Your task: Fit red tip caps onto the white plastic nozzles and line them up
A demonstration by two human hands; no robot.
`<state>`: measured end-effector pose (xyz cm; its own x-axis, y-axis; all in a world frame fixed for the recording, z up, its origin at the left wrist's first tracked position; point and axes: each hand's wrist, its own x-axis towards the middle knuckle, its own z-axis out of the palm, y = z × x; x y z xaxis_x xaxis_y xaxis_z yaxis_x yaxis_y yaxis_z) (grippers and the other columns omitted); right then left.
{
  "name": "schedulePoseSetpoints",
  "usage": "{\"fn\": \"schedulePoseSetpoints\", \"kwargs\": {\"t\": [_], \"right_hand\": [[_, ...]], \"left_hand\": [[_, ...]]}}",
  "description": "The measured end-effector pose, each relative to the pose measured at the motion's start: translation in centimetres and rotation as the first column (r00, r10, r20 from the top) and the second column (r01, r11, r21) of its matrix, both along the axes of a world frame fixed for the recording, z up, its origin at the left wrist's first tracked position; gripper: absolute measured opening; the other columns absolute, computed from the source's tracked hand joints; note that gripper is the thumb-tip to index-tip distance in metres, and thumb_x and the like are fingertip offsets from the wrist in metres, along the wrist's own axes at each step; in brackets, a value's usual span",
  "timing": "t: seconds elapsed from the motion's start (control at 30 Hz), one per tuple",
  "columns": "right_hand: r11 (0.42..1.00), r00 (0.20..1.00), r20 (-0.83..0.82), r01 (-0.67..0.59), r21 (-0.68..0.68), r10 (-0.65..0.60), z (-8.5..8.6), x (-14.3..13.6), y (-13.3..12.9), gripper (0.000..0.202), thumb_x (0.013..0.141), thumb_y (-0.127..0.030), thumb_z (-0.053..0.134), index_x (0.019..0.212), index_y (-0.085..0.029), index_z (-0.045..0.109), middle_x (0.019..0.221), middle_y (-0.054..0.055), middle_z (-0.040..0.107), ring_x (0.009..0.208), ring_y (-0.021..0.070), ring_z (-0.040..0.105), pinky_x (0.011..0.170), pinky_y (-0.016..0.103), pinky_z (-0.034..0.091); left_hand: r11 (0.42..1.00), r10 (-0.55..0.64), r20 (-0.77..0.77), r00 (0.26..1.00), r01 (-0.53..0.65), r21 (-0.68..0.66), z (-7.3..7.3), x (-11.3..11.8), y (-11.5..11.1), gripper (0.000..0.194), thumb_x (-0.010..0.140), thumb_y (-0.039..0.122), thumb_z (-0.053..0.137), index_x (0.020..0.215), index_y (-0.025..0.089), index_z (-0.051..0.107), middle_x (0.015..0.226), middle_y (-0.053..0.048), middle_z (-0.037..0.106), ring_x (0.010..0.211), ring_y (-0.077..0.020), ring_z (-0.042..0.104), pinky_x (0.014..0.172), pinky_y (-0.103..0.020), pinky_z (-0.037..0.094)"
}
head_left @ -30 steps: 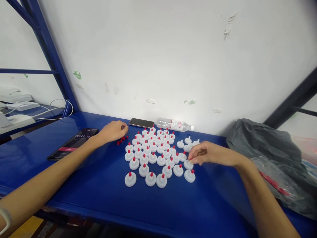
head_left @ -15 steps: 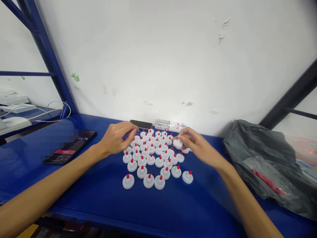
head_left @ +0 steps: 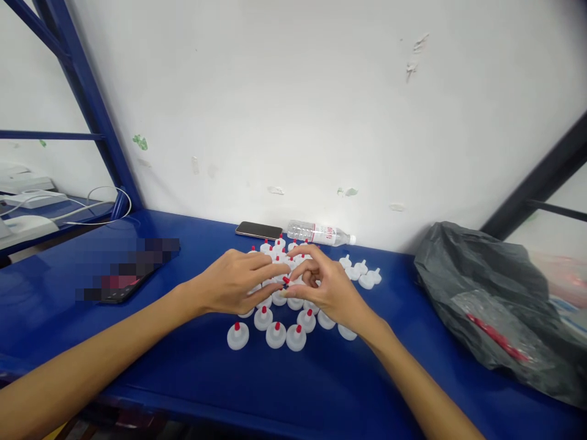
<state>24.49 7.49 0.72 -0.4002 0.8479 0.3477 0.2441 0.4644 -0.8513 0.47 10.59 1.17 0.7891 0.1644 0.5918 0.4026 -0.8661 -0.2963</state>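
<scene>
Many round white caps with red tips (head_left: 276, 335) stand in a cluster on the blue table. Above the cluster my two hands meet. My left hand (head_left: 243, 281) has its thumb and forefinger closed around a small red tip (head_left: 286, 280). My right hand (head_left: 323, 281) pinches a white cap, mostly hidden by its fingers, with its narrow end toward the red tip. Right of my right hand lie several white caps without red tips (head_left: 367, 280). Both hands hide part of the cluster.
Behind the cluster lie a dark phone (head_left: 259, 230) and a clear plastic bottle (head_left: 320, 234) near the wall. Another phone (head_left: 120, 294), partly blurred, is at the left. A dark plastic bag (head_left: 477, 281) lies at the right on the blue table (head_left: 192, 379).
My right hand has moved left with the white cap, and my left hand has moved right and slightly down to meet it. The caps without red tips are now uncovered.
</scene>
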Motion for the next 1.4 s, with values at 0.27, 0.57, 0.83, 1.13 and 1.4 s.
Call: {"fn": "schedulePoseSetpoints", "kwargs": {"t": [0.27, 0.57, 0.83, 1.13, 1.4], "right_hand": [[0.998, 0.992, 0.115, 0.038, 0.056, -0.044, 0.5, -0.3, -0.6, 0.04, 0.085, -0.049, 0.079, 0.116, -0.029, 0.062, 0.076, -0.006, 0.071, 0.053, 0.0105, 0.042, 0.052, 0.025, 0.033], [0.982, 0.975, 0.178, 0.103, 0.158, -0.131, 0.5, -0.4, -0.7, 0.036, 0.093, -0.052, 0.071, 0.121, -0.03, 0.071, 0.071, -0.006, 0.067, 0.056, 0.0117, 0.055, 0.061, 0.027, 0.043], [0.916, 0.95, 0.227, 0.113, 0.384, -0.213, 0.2, 0.3, -0.2, 0.034, 0.092, -0.051, 0.072, 0.12, -0.031, 0.076, 0.088, 0.002, 0.078, 0.067, 0.0194, 0.065, 0.07, 0.036, 0.054], [0.37, 0.551, -0.077, 0.651, 0.663, -0.831, 2.8, 8.9, 0.6, 0.03, 0.097, -0.045, 0.062, 0.118, -0.025, 0.072, 0.099, 0.007, 0.075, 0.068, 0.02, 0.065, 0.068, 0.035, 0.053], [0.399, 0.443, 0.123, 0.612, 0.683, -0.888, 1.9, 7.8, 1.2, 0.017, 0.092, -0.034, 0.063, 0.102, -0.025, 0.073, 0.087, 0.004, 0.075, 0.076, 0.0231, 0.069, 0.064, 0.032, 0.04]], "left_hand": [[0.977, 0.011, -0.067, 0.998, 0.004, 0.215, -0.3, 0.4, 0.1, 0.021, 0.1, 0.01, 0.042, 0.11, 0.021, 0.057, 0.067, 0.005, 0.062, 0.049, -0.0109, 0.052, 0.046, -0.028, 0.03], [0.998, 0.066, -0.006, 0.998, -0.066, 0.014, 0.0, 0.1, 0.4, 0.021, 0.108, 0.033, 0.043, 0.103, 0.018, 0.057, 0.077, 0.0, 0.072, 0.058, -0.0135, 0.066, 0.052, -0.025, 0.038], [0.991, 0.024, 0.009, 1.0, -0.022, -0.134, 0.2, 0.4, 0.1, 0.03, 0.108, 0.023, 0.031, 0.084, 0.021, 0.049, 0.063, 0.004, 0.059, 0.048, -0.0114, 0.05, 0.048, -0.027, 0.031], [0.743, 0.623, 0.055, 0.78, -0.568, -0.353, 2.5, -3.4, 3.5, 0.04, 0.106, 0.038, 0.031, 0.082, 0.021, 0.059, 0.074, -0.004, 0.065, 0.067, -0.0192, 0.06, 0.062, -0.031, 0.04], [0.52, 0.707, -0.267, 0.655, -0.737, -0.432, 0.5, -6.1, 7.0, 0.033, 0.089, 0.023, 0.046, 0.097, 0.017, 0.077, 0.107, -0.016, 0.076, 0.099, -0.0303, 0.07, 0.079, -0.035, 0.051]]}}
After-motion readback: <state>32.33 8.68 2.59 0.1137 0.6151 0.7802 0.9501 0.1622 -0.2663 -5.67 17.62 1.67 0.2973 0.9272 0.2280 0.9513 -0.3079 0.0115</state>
